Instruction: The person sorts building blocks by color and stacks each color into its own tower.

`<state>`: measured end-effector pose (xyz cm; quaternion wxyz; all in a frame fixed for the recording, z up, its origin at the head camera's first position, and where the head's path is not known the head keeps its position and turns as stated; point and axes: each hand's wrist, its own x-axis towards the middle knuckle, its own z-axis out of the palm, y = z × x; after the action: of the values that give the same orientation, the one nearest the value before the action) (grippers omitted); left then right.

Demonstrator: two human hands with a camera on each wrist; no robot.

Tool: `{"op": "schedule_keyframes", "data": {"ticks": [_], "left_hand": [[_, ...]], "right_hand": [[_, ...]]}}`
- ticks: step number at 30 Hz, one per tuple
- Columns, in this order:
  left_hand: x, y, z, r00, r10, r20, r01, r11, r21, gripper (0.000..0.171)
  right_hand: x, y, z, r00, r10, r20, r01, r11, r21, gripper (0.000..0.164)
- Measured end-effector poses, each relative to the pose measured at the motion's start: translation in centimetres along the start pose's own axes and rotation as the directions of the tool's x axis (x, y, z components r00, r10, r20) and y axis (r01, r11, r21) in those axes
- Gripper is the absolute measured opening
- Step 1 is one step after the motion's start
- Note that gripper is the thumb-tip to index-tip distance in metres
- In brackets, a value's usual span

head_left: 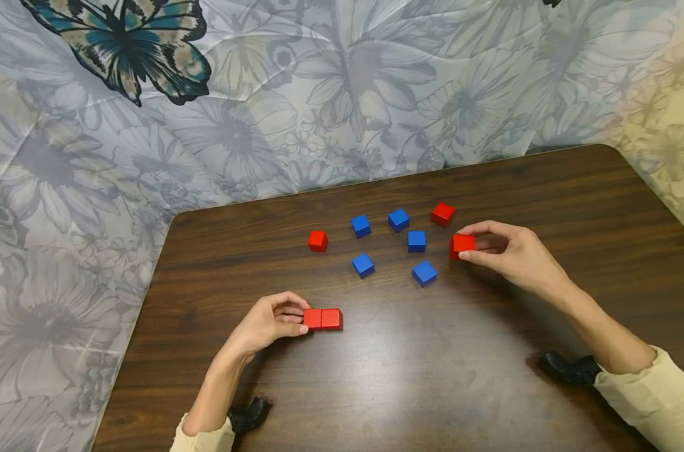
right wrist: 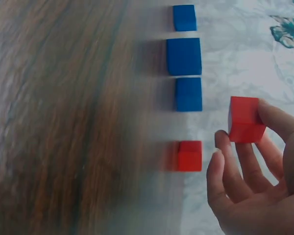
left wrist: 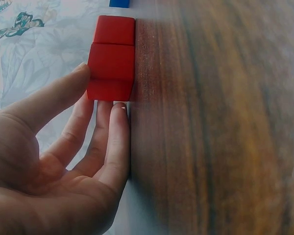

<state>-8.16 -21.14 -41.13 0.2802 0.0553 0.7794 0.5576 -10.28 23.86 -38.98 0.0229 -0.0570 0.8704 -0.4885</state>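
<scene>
- Left hand point(head_left: 268, 323) pinching the near end of a pair of red blocks point(head_left: 322, 319), sitting side by side and touching on the counter point(head_left: 410, 376).
- Right hand point(head_left: 508, 251) gripping a single red block point(head_left: 462, 244) between thumb and fingertips, just right of the blue blocks point(head_left: 416, 241).
- Advising, as a judgement: bringing the single block in square and low, bracing the pair against sliding.
- Right wrist view revealing the block lifted off the surface; head view leaving that unclear.
- Left wrist view showing the thumb on the pair's top face.
</scene>
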Motion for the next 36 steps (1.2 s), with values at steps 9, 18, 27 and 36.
{"op": "schedule_keyframes", "data": {"ticks": [9,18,27,36], "left_hand": [[0.0,-0.2,-0.1,1.0,-0.003,-0.008,0.002,1.0,-0.008,0.035],[0.0,-0.2,-0.1,1.0,-0.008,-0.012,0.008,1.0,-0.008,0.036],[-0.4,-0.5,-0.2,1.0,-0.017,-0.007,0.017,1.0,-0.002,0.035],[0.0,-0.3,0.1,1.0,-0.005,0.001,0.005,1.0,-0.005,0.036]], "right_hand": [[-0.6,-1.6,1.2,0.998,-0.059,-0.012,0.06,0.994,0.096,0.032],[-0.5,-2.7,2.6,0.994,-0.111,0.003,0.11,0.984,0.139,0.034],[-0.3,-3.6,4.4,0.988,-0.156,0.013,0.152,0.975,0.162,0.031],[-0.2,-4.1,5.5,0.981,-0.189,-0.045,0.193,0.969,0.155,0.031]]}}
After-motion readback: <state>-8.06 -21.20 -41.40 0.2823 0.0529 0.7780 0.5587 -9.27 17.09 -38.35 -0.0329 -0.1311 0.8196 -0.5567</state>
